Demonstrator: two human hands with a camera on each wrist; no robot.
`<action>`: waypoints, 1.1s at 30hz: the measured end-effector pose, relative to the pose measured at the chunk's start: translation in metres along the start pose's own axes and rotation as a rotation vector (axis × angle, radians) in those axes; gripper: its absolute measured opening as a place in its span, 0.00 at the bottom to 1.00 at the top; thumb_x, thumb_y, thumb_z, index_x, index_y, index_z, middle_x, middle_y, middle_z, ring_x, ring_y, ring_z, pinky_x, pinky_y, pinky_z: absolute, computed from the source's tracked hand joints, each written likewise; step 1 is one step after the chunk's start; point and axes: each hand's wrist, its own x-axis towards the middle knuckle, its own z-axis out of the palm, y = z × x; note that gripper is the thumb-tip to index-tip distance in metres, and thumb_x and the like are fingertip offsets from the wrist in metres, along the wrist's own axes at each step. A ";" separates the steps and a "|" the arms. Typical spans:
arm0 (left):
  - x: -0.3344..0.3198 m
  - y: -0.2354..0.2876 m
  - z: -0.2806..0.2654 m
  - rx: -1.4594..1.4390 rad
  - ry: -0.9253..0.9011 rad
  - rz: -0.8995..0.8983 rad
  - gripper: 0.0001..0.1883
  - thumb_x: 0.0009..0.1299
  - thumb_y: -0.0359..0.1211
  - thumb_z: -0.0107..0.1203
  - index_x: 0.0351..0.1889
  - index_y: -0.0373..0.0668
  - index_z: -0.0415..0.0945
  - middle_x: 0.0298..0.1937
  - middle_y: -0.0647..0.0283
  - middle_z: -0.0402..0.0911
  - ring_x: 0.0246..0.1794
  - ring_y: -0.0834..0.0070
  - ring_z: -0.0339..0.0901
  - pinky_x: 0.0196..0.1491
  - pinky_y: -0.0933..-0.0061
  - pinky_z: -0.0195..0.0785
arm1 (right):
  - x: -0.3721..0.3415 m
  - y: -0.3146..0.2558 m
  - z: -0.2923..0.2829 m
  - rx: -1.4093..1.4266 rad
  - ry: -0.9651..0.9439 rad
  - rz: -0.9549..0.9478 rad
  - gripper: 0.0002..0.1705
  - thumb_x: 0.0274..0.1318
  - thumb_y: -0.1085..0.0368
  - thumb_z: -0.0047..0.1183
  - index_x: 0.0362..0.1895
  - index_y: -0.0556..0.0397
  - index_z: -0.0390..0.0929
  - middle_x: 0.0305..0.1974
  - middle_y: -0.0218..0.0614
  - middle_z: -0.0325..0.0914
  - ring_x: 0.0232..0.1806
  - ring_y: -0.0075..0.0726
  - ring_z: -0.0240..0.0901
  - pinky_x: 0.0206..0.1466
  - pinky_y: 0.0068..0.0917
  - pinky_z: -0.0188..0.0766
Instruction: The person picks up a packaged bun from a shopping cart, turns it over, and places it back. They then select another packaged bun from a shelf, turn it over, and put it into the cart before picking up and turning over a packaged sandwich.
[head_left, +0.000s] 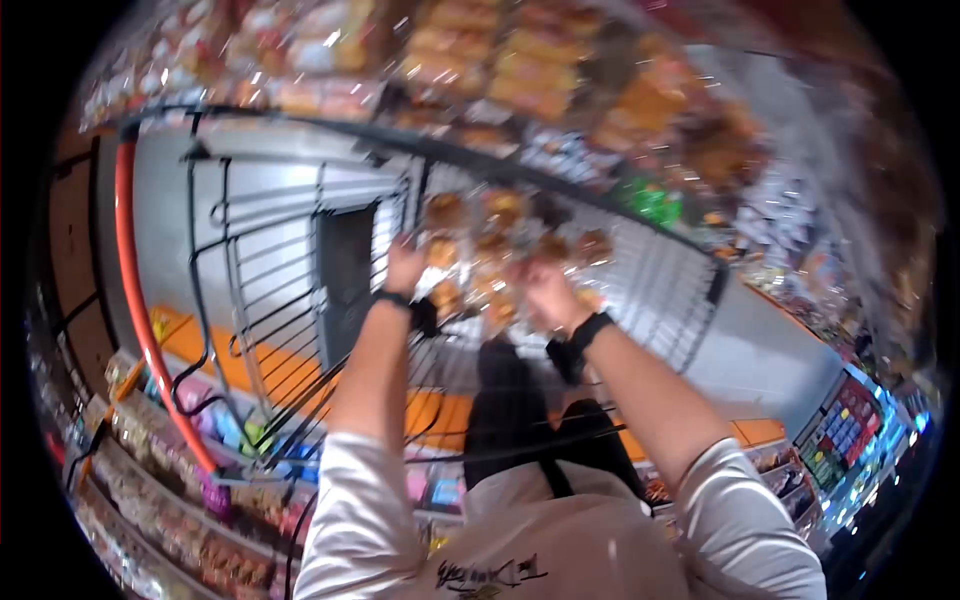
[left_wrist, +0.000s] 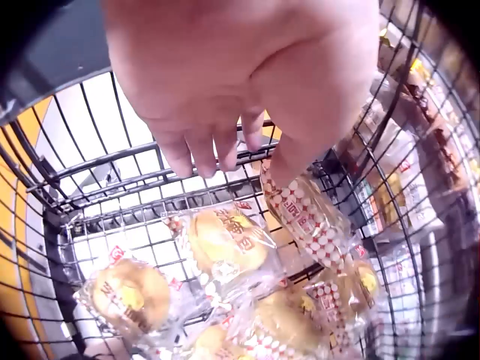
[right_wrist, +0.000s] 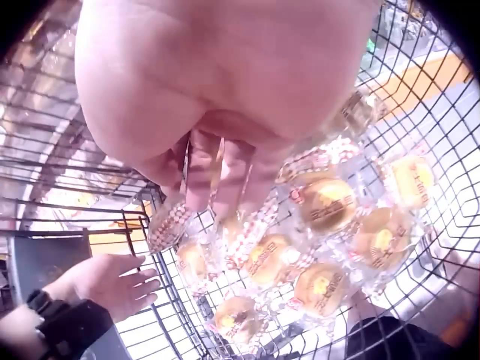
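Several clear-wrapped round buns (right_wrist: 322,204) lie on the wire floor of a shopping cart (head_left: 690,300). My left hand (head_left: 405,268) is at the left side of the basket, over the wire, fingers extended. In the left wrist view its thumb overlaps the end of a red-and-white dotted bun packet (left_wrist: 304,217); the right wrist view shows that hand (right_wrist: 112,285) apart from the buns. My right hand (head_left: 550,295) reaches down into the basket over the buns. Its fingers (right_wrist: 199,176) point downward, tips right at a dotted packet (right_wrist: 251,234).
The cart has an orange-red handle (head_left: 125,220) and a grey seat panel (head_left: 345,285) at left. Shelves of packaged bread (head_left: 540,70) stand along the far side. More packaged goods (head_left: 190,500) line the lower left. My legs (head_left: 505,400) are close to the basket.
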 end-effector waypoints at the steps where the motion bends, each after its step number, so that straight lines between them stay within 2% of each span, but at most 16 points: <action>1: -0.028 0.022 -0.002 -0.088 -0.024 -0.017 0.29 0.69 0.34 0.60 0.65 0.28 0.67 0.49 0.52 0.82 0.48 0.69 0.79 0.51 0.68 0.73 | -0.002 0.045 -0.020 -0.160 0.063 -0.195 0.12 0.61 0.71 0.58 0.49 0.58 0.81 0.42 0.37 0.83 0.43 0.29 0.77 0.49 0.29 0.74; 2: -0.029 0.020 -0.002 0.123 -0.065 -0.025 0.23 0.69 0.32 0.59 0.60 0.30 0.72 0.47 0.56 0.82 0.46 0.72 0.79 0.51 0.71 0.73 | -0.035 0.005 -0.031 0.062 0.033 -0.059 0.12 0.60 0.72 0.58 0.48 0.59 0.81 0.42 0.36 0.83 0.43 0.27 0.78 0.48 0.28 0.75; 3: -0.031 -0.007 0.020 -0.154 -0.041 0.215 0.12 0.68 0.22 0.56 0.49 0.30 0.73 0.41 0.60 0.82 0.40 0.79 0.78 0.44 0.78 0.73 | -0.066 0.007 -0.060 -0.116 0.079 -0.157 0.12 0.61 0.70 0.59 0.49 0.59 0.81 0.40 0.35 0.84 0.39 0.26 0.78 0.45 0.26 0.76; 4: -0.058 0.018 0.025 -0.288 -0.084 0.173 0.12 0.69 0.22 0.54 0.50 0.32 0.74 0.39 0.62 0.81 0.37 0.81 0.76 0.42 0.78 0.72 | -0.089 -0.017 -0.069 -0.114 0.137 -0.157 0.11 0.63 0.68 0.59 0.48 0.58 0.81 0.38 0.33 0.83 0.36 0.22 0.77 0.42 0.22 0.75; 6: -0.110 0.057 0.041 -0.198 -0.120 0.299 0.08 0.71 0.24 0.54 0.46 0.35 0.78 0.35 0.68 0.80 0.34 0.85 0.73 0.39 0.83 0.68 | -0.116 -0.016 -0.098 0.472 0.069 -0.202 0.11 0.64 0.66 0.59 0.47 0.58 0.81 0.36 0.29 0.82 0.35 0.19 0.76 0.40 0.18 0.73; 7: -0.129 0.068 0.051 -0.129 -0.102 0.309 0.06 0.72 0.25 0.54 0.44 0.36 0.79 0.35 0.69 0.80 0.34 0.85 0.73 0.39 0.84 0.67 | -0.146 -0.067 -0.103 0.098 0.236 -0.080 0.08 0.66 0.68 0.57 0.46 0.58 0.80 0.37 0.28 0.80 0.36 0.17 0.73 0.41 0.15 0.69; 8: -0.149 0.079 0.063 -0.060 -0.078 0.316 0.05 0.72 0.25 0.55 0.43 0.37 0.80 0.34 0.71 0.80 0.33 0.86 0.73 0.39 0.84 0.66 | -0.165 -0.087 -0.116 0.087 0.259 -0.105 0.07 0.67 0.68 0.55 0.46 0.58 0.80 0.38 0.28 0.80 0.38 0.17 0.74 0.44 0.16 0.70; 10: -0.204 0.122 0.086 -0.108 -0.119 0.334 0.07 0.71 0.23 0.54 0.44 0.37 0.80 0.38 0.66 0.83 0.39 0.81 0.78 0.46 0.81 0.70 | -0.189 -0.098 -0.138 0.171 0.370 -0.390 0.08 0.66 0.66 0.57 0.45 0.57 0.81 0.34 0.26 0.80 0.37 0.17 0.74 0.42 0.19 0.72; 12: -0.252 0.156 0.119 -0.212 -0.118 0.389 0.06 0.73 0.27 0.58 0.44 0.37 0.80 0.40 0.65 0.84 0.41 0.81 0.79 0.46 0.79 0.71 | -0.219 -0.130 -0.164 0.066 0.419 -0.467 0.09 0.66 0.66 0.57 0.45 0.58 0.81 0.39 0.31 0.84 0.42 0.22 0.77 0.48 0.22 0.73; 18: -0.352 0.254 0.197 -0.314 -0.231 0.599 0.07 0.75 0.29 0.58 0.47 0.37 0.79 0.44 0.64 0.84 0.42 0.81 0.79 0.46 0.79 0.72 | -0.244 -0.216 -0.210 0.025 0.436 -0.814 0.11 0.65 0.65 0.55 0.47 0.59 0.80 0.41 0.37 0.84 0.43 0.28 0.80 0.51 0.26 0.74; 22: -0.387 0.341 0.195 -0.255 -0.292 0.707 0.08 0.75 0.31 0.57 0.47 0.37 0.80 0.43 0.63 0.85 0.41 0.80 0.80 0.45 0.78 0.73 | -0.232 -0.283 -0.211 0.377 0.394 -0.990 0.15 0.65 0.67 0.53 0.54 0.60 0.77 0.48 0.42 0.81 0.51 0.32 0.78 0.55 0.29 0.73; 24: -0.369 0.391 0.178 -0.109 -0.170 0.750 0.08 0.76 0.30 0.54 0.45 0.36 0.81 0.38 0.63 0.85 0.42 0.79 0.80 0.47 0.77 0.73 | -0.207 -0.306 -0.212 0.287 0.474 -1.051 0.16 0.67 0.66 0.51 0.57 0.54 0.76 0.55 0.37 0.79 0.55 0.32 0.74 0.63 0.29 0.68; 26: -0.358 0.449 0.170 -0.269 -0.113 0.789 0.12 0.77 0.35 0.50 0.43 0.38 0.82 0.35 0.61 0.85 0.42 0.77 0.80 0.47 0.75 0.74 | -0.166 -0.324 -0.217 -0.030 0.705 -1.068 0.21 0.66 0.64 0.50 0.60 0.59 0.73 0.52 0.44 0.79 0.56 0.38 0.75 0.59 0.33 0.72; 28: -0.309 0.502 0.165 -0.168 -0.049 0.932 0.11 0.74 0.28 0.52 0.52 0.38 0.80 0.45 0.64 0.85 0.45 0.76 0.81 0.48 0.76 0.73 | -0.187 -0.368 -0.201 0.181 0.680 -0.607 0.29 0.60 0.58 0.54 0.61 0.62 0.70 0.51 0.55 0.78 0.55 0.50 0.77 0.57 0.42 0.73; 30: -0.261 0.535 0.150 0.293 -0.184 1.300 0.14 0.76 0.31 0.50 0.56 0.42 0.78 0.50 0.65 0.83 0.49 0.75 0.80 0.53 0.71 0.75 | -0.120 -0.377 -0.216 0.382 0.587 -0.660 0.36 0.56 0.57 0.57 0.66 0.62 0.65 0.52 0.63 0.75 0.53 0.58 0.77 0.54 0.44 0.75; 33: -0.215 0.567 0.150 0.388 -0.333 1.392 0.15 0.74 0.32 0.52 0.58 0.42 0.76 0.52 0.63 0.81 0.50 0.73 0.80 0.53 0.68 0.75 | -0.091 -0.399 -0.224 0.336 0.824 -0.789 0.34 0.64 0.44 0.55 0.61 0.58 0.69 0.46 0.51 0.82 0.42 0.39 0.81 0.45 0.41 0.77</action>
